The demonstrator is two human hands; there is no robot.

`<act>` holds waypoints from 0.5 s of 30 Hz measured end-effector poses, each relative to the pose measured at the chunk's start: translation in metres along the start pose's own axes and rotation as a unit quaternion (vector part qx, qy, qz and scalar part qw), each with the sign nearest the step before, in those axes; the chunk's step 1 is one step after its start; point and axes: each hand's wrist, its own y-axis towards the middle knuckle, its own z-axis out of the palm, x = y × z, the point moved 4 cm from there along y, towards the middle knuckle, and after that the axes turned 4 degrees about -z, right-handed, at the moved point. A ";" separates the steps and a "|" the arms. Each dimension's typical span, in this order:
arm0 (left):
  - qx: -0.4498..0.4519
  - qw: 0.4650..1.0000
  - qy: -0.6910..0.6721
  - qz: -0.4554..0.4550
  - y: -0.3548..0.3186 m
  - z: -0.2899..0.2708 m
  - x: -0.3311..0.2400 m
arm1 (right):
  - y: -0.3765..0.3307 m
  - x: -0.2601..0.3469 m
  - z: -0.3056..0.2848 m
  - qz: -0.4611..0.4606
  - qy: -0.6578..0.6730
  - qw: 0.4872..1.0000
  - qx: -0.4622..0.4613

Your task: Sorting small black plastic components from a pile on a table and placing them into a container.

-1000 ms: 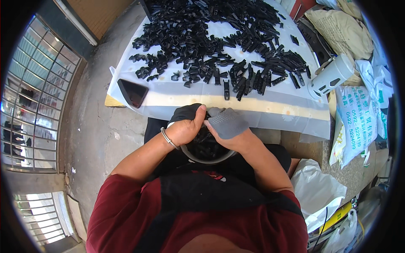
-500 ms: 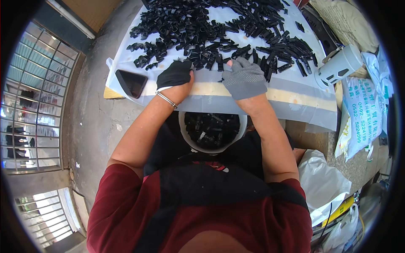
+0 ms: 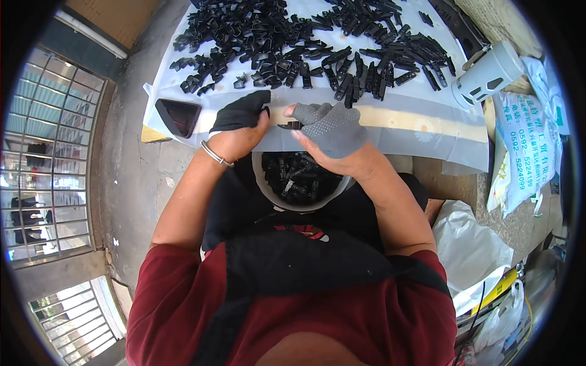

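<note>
My right hand (image 3: 329,128), in a grey dotted glove with bare fingertips, pinches a small dark black plastic piece (image 3: 292,125) between thumb and fingers above the table's near edge. Just to its left, my left hand (image 3: 241,119) wears a black glove and is closed, knuckles up. Whatever its curled fingers hold is hidden. Beyond both hands lie heaps of bent black plastic pieces (image 3: 244,36) on the left and long narrow black pieces (image 3: 372,73) on the right. Below the table edge, a round pale bucket (image 3: 259,183) between my legs contains more black pieces.
White sheeting (image 3: 421,131) covers the table and hangs over its front edge. A dark phone (image 3: 178,117) lies at the left corner. On the right are a light grey cylindrical container (image 3: 488,73), a printed bag (image 3: 525,146) and a white plastic bag (image 3: 473,250).
Both hands have drawn back from the heaps toward the table's near edge, and the right has moved left, closer to the left hand. A black plastic piece now shows in the right hand's pinch.
</note>
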 end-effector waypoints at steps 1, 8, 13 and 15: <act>0.100 0.991 -0.079 -0.049 -0.004 -0.001 -0.007 | -0.001 0.003 0.001 -0.030 0.025 0.999 0.006; 0.169 0.922 -0.348 0.025 -0.010 -0.017 -0.043 | -0.004 0.004 0.011 -0.043 0.019 0.994 0.102; 0.172 0.898 -0.305 -0.265 -0.042 0.006 -0.037 | -0.006 0.005 0.020 -0.011 -0.056 0.998 -0.018; 0.125 0.705 -0.571 -0.402 -0.043 0.042 -0.016 | 0.000 0.018 0.016 -0.006 -0.064 0.998 -0.004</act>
